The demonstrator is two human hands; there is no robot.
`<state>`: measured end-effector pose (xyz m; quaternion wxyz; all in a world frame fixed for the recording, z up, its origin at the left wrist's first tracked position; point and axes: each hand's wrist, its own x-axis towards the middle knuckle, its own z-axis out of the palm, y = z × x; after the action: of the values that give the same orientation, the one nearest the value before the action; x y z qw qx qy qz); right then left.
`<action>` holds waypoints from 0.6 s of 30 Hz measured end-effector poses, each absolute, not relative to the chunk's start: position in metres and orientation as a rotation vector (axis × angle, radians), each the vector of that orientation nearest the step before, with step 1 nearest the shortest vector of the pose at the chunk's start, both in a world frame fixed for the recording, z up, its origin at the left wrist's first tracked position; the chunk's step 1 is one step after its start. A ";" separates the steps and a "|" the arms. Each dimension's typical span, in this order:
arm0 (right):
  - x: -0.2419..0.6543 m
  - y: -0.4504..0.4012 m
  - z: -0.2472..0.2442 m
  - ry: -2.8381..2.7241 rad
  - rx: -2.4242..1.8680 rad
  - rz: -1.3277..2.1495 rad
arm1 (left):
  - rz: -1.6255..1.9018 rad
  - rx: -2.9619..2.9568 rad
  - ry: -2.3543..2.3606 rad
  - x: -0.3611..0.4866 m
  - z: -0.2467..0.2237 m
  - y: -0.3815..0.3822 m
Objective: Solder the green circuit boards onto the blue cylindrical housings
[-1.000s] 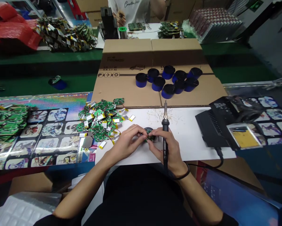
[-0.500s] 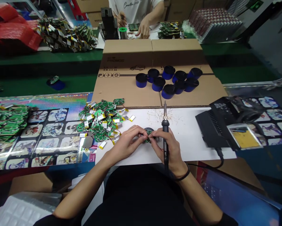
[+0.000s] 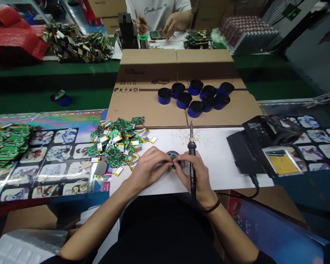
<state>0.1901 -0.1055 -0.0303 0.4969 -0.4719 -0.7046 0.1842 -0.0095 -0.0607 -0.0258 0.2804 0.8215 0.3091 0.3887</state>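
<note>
My left hand (image 3: 151,165) is closed in a pinch at a small round dark part with a green circuit board (image 3: 172,155) on the white sheet (image 3: 153,187). What lies between its fingertips is too small to make out. My right hand (image 3: 199,176) has a black soldering iron (image 3: 192,150) in its grip, the metal tip pointing up and away from me. Its thumb and index finger also pinch at the board, close to my left fingertips. Both hands partly cover the round part.
Left of my hands lies a pile of green boards with batteries (image 3: 115,143). A black soldering station (image 3: 246,152) stands at the right. Several blue cups (image 3: 195,109) stand on cardboard (image 3: 142,110). Across the bench, a person's hands (image 3: 170,27) handle a board.
The view has shifted slightly. My hands stay pinched at the board, with a little more of the round part's rim showing. The other person's hand has risen toward their board.
</note>
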 end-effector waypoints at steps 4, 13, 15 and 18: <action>0.188 -0.108 -0.031 -1.687 -1.151 0.448 | 1.005 2.069 0.822 -0.010 -0.023 -0.061; 0.238 -0.136 -0.032 -1.194 -1.213 0.590 | 0.985 1.981 0.901 -0.014 -0.022 -0.055; 0.255 -0.141 -0.037 -1.043 -1.266 0.576 | 0.978 1.954 0.908 -0.016 -0.025 -0.054; 0.274 -0.149 -0.048 -0.992 -1.355 0.555 | 0.957 1.903 0.930 -0.016 -0.030 -0.053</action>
<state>0.2745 -0.1488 -0.0479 0.6339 -0.5925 -0.4339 0.2426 -0.0165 -0.0533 -0.0297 0.3974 0.7513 0.3673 0.3778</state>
